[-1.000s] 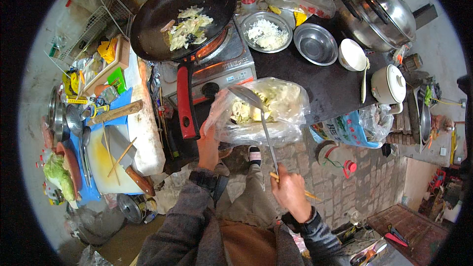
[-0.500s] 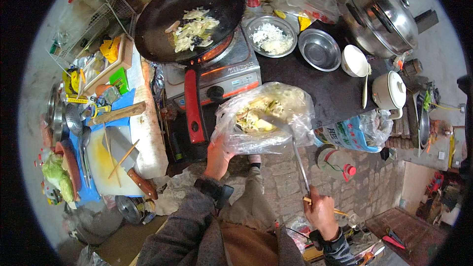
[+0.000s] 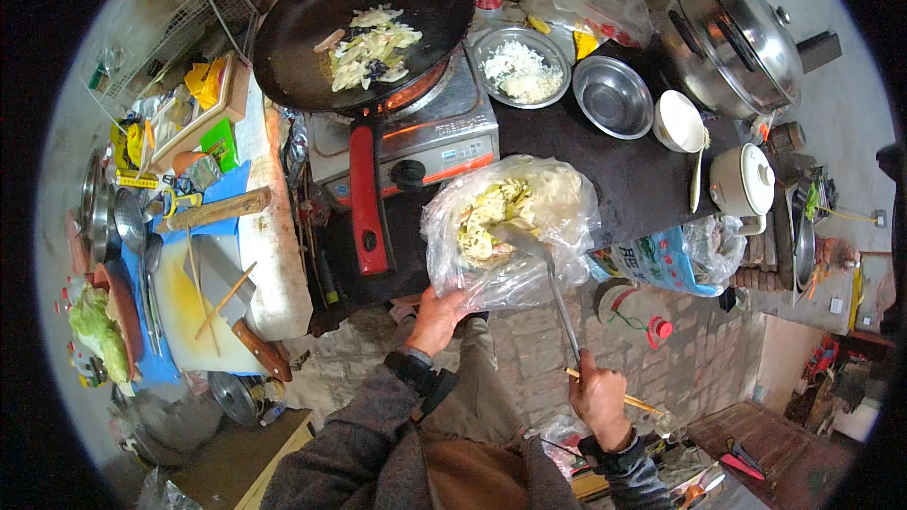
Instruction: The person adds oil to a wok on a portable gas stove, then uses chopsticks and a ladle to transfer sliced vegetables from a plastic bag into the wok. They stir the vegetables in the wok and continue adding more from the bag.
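The left hand (image 3: 436, 323) grips the near side of a clear plastic bag (image 3: 572, 203) of sliced food (image 3: 484, 234) by the table's (image 3: 539, 137) front edge. The right hand's (image 3: 602, 403) fingers wrap a metal spatula (image 3: 563, 307) and, apparently, chopsticks (image 3: 642, 404); the spatula's head is inside the bag.

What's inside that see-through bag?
Inside the clear plastic bag you can see pale and yellowish-green food pieces, with the end of a metal turner reaching in. What lies at the very bottom can't be seen, because the food on top covers it.
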`<move>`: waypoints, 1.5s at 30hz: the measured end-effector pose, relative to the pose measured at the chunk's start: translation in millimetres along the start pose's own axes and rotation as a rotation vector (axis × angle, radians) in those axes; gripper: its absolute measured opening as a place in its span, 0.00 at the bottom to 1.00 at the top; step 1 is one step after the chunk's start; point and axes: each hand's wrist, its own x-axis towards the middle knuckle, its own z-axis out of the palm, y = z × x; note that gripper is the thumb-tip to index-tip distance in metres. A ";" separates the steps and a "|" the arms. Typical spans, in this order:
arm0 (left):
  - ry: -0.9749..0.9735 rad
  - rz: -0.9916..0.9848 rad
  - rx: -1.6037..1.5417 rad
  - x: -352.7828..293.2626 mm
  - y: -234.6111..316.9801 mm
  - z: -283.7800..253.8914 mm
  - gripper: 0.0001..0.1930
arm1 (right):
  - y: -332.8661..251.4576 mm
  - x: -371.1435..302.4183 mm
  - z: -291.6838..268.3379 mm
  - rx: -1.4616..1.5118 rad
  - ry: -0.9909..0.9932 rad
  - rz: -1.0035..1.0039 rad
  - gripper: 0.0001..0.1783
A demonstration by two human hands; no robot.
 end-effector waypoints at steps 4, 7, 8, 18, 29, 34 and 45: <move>-0.053 0.051 -0.031 12.0 -11.9 -2.3 0.21 | -1.6 9.7 0.6 0.106 -0.045 -0.035 0.14; -0.083 0.070 -0.024 21.4 -15.1 -2.2 0.23 | 1.0 19.2 -4.0 0.497 -0.181 0.030 0.12; -0.086 0.081 -0.013 23.2 -15.7 -1.3 0.23 | 2.5 22.1 -7.0 0.757 -0.309 0.148 0.10; -0.045 0.168 0.167 11.7 7.3 -10.7 0.21 | 26.0 51.0 -43.7 1.378 -0.721 0.425 0.15; -0.054 0.332 0.330 17.9 66.1 19.9 0.29 | -14.0 52.4 -52.2 1.315 -0.406 0.368 0.10; -0.084 0.161 0.185 30.9 70.0 28.2 0.30 | -40.5 61.0 -39.0 1.186 -0.273 0.347 0.10; 0.012 0.251 0.209 48.9 53.3 13.7 0.23 | -49.8 41.2 -21.0 1.261 -0.335 0.413 0.09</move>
